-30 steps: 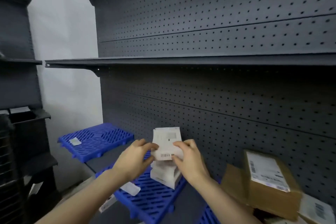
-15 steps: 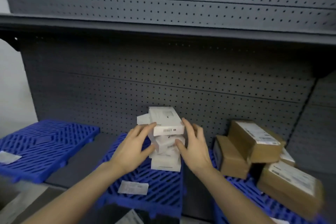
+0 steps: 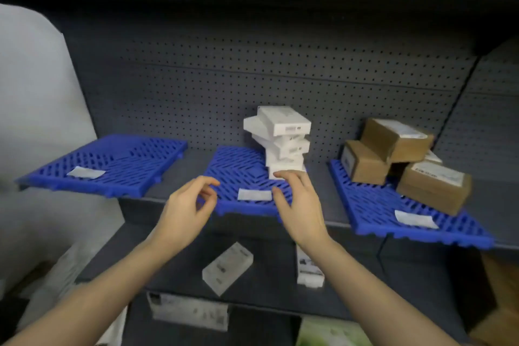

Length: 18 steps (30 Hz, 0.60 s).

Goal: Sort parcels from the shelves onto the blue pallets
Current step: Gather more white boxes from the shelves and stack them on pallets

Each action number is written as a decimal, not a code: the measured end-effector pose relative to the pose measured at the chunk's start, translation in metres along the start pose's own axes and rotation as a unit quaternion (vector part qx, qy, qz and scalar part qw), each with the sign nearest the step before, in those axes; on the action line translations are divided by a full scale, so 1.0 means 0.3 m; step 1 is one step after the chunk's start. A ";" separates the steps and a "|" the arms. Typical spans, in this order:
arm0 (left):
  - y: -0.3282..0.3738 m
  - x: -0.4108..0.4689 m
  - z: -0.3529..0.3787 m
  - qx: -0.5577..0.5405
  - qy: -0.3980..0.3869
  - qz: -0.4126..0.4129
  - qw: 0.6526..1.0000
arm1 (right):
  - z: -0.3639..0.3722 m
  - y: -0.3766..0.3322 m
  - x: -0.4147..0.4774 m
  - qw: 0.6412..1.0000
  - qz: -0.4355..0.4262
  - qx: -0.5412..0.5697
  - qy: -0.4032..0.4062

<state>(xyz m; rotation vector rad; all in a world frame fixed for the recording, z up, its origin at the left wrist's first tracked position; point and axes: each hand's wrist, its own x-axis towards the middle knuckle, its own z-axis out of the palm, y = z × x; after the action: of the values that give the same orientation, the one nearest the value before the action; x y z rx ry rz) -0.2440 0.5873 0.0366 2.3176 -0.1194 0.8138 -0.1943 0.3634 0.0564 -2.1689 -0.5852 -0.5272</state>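
the left hand (image 3: 184, 209) and right hand (image 3: 302, 212) are bare, as are both forearms (image 3: 376, 286).

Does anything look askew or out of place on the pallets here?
Yes. The stack of white boxes on the middle pallet is crooked: its boxes are twisted at different angles and overhang one another. The brown boxes on the right pallet lie in a tilted heap.

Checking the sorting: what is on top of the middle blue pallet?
A crooked stack of white boxes and a white label. Beneath the stack, the middle pallet is hidden.
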 end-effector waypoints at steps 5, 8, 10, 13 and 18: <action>-0.165 -0.321 -0.082 0.026 -0.060 -0.067 0.996 | 0.221 -0.062 -0.276 0.997 0.020 0.051 -0.056; -0.282 -0.481 -0.122 0.039 -0.096 -0.118 0.988 | 0.355 -0.078 -0.405 0.989 0.051 0.078 -0.114; -0.365 -0.550 -0.144 0.042 -0.112 -0.148 0.982 | 0.434 -0.079 -0.454 0.984 0.065 0.077 -0.146; -0.502 -0.595 -0.162 0.045 -0.124 -0.186 0.974 | 0.562 -0.078 -0.482 0.977 0.081 0.072 -0.183; -0.765 -0.595 -0.147 0.053 -0.156 -0.215 0.963 | 0.841 -0.050 -0.449 0.958 0.119 0.061 -0.254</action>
<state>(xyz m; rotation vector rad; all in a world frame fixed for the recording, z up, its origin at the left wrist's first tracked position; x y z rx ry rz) -0.3435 0.7693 -0.1720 2.4284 0.2913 0.2410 -0.2682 0.5409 -0.1558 -2.2172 -0.5931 0.2025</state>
